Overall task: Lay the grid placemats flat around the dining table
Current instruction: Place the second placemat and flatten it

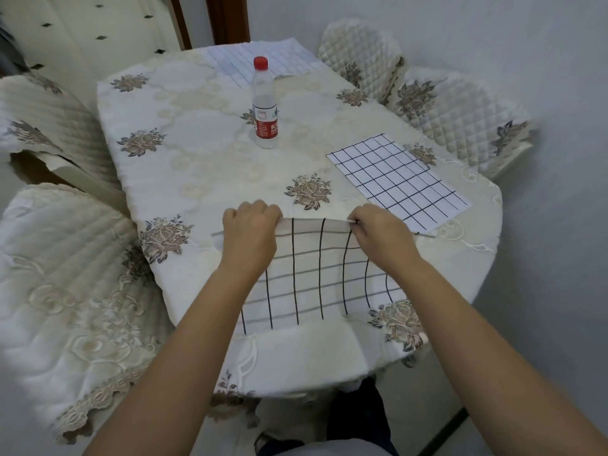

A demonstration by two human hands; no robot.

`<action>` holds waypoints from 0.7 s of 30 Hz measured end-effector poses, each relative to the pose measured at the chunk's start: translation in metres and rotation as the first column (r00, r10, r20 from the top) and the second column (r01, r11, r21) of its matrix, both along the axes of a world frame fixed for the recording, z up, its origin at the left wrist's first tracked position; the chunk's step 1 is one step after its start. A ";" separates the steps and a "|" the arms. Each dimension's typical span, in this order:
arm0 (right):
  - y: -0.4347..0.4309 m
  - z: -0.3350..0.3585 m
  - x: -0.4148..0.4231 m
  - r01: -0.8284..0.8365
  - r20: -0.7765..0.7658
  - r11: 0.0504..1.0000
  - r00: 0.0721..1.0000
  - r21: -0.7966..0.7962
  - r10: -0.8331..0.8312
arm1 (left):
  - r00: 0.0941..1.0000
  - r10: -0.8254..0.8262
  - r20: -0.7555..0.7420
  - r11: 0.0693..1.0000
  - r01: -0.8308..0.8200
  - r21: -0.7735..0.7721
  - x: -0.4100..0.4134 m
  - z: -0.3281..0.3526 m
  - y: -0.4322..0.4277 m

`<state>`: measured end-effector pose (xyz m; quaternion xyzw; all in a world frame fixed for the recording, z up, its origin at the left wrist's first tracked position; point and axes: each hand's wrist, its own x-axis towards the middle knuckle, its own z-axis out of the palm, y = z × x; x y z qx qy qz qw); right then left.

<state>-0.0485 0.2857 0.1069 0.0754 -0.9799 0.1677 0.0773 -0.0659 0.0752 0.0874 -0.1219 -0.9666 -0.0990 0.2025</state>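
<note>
Fingers of my left hand and right hand pinch the near grid placemat at its far edge; seemingly thin, floppy, so I'd hold the corners.

We record three placemats on the dining table. The near placemat lies at the near edge, the right placemat along the right edge just beyond it, and the far placemat at the far end. A bottle stands upright near the centre, before the far placemat. The left hand and right hand grip the near placemat's far edge, side by side. The left chairs flank the table's left side and the right chairs its far right.
</note>
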 end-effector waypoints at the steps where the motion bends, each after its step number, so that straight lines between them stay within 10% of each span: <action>1: 0.000 0.009 -0.003 0.010 -0.027 1.000 1.000 -0.015 -0.010 | 0.999 0.018 -0.044 1.000 -0.018 -0.003 -0.004 0.009 -0.004; 21: -0.048 0.035 0.018 -0.033 0.084 0.987 0.995 -0.154 0.046 | 0.915 0.232 -0.330 0.970 -0.191 0.151 0.007 0.021 -0.056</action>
